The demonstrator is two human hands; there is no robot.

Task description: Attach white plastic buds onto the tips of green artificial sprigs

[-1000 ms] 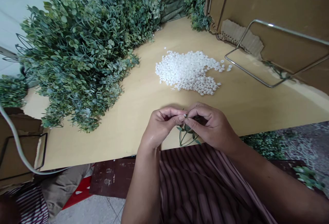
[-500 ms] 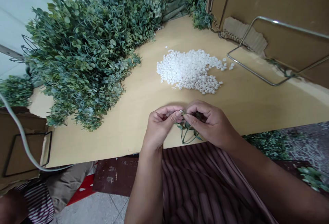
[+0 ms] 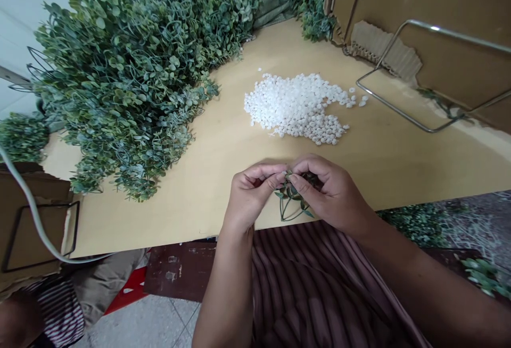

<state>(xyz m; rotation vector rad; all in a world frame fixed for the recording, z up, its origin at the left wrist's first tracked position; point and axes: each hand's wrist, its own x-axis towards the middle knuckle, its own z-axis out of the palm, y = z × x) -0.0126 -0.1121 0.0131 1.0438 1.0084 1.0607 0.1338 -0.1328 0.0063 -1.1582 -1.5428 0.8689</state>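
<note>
In front of my lap, above the near edge of the board, both hands meet fingertip to fingertip. My left hand (image 3: 251,193) is closed in a pinch, with a bit of a small white plastic piece showing at its fingertips. Between thumb and forefinger my right hand (image 3: 327,191) pinches an artificial leaf sprig (image 3: 293,191), whose thin green stems and leaves hang below the fingers. The exact joint between piece and sprig is mostly hidden by the fingers. Just beyond the hands lies a pile of small white plastic pieces (image 3: 295,106).
A large heap of artificial greenery (image 3: 128,82) covers the left of the board (image 3: 187,193). At right stands a cardboard box (image 3: 451,29) with a metal wire frame (image 3: 399,106). A pale cable (image 3: 30,204) crosses the left edge; another person's striped sleeve (image 3: 59,311) is at lower left.
The fingertips shift slightly against each other at the sprig's top, and the white piece is now less visible. Both hands keep their pinch; the whole view drifts a little.
</note>
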